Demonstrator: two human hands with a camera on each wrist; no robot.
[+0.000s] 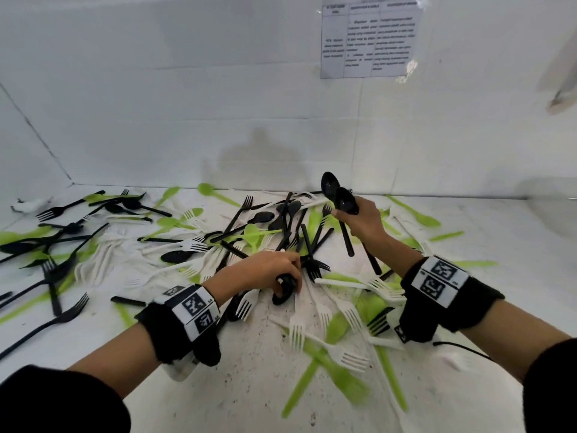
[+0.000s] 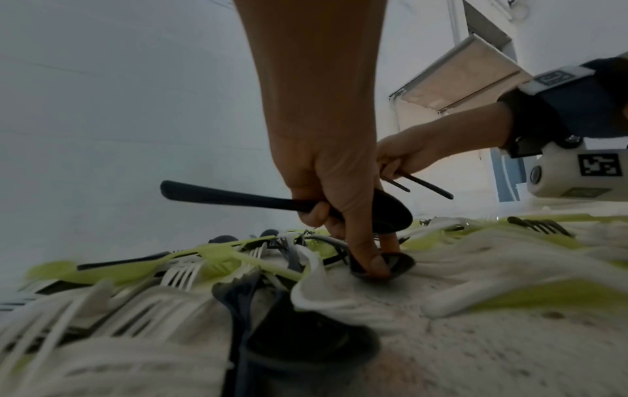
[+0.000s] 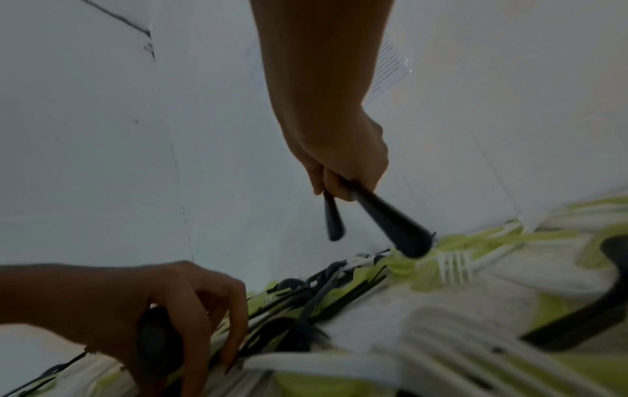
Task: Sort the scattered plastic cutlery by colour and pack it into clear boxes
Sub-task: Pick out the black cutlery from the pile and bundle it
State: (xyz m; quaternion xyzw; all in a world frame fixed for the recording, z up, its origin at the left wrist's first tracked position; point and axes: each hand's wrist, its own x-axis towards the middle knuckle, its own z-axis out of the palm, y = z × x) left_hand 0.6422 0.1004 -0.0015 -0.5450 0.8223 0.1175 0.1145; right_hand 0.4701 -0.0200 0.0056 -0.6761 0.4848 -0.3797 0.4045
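Observation:
Black, white and green plastic cutlery (image 1: 249,239) lies scattered over the white table (image 1: 256,385). My left hand (image 1: 288,281) is low over the heap and grips one black spoon (image 2: 238,198), whose handle sticks out to the left. Its fingertips (image 2: 374,266) touch the bowl of a second black spoon (image 2: 401,262) lying on the table. My right hand (image 1: 354,214) is raised above the pile and holds two black spoons (image 1: 338,192), bowls up and handles (image 3: 390,220) pointing down. In the right wrist view my left hand (image 3: 204,309) is at lower left.
White walls close the table at the back and left. A printed sheet (image 1: 371,39) hangs on the back wall. A blurred translucent shape (image 1: 549,210) sits at the far right. A crumpled white scrap (image 1: 29,204) lies at the back left.

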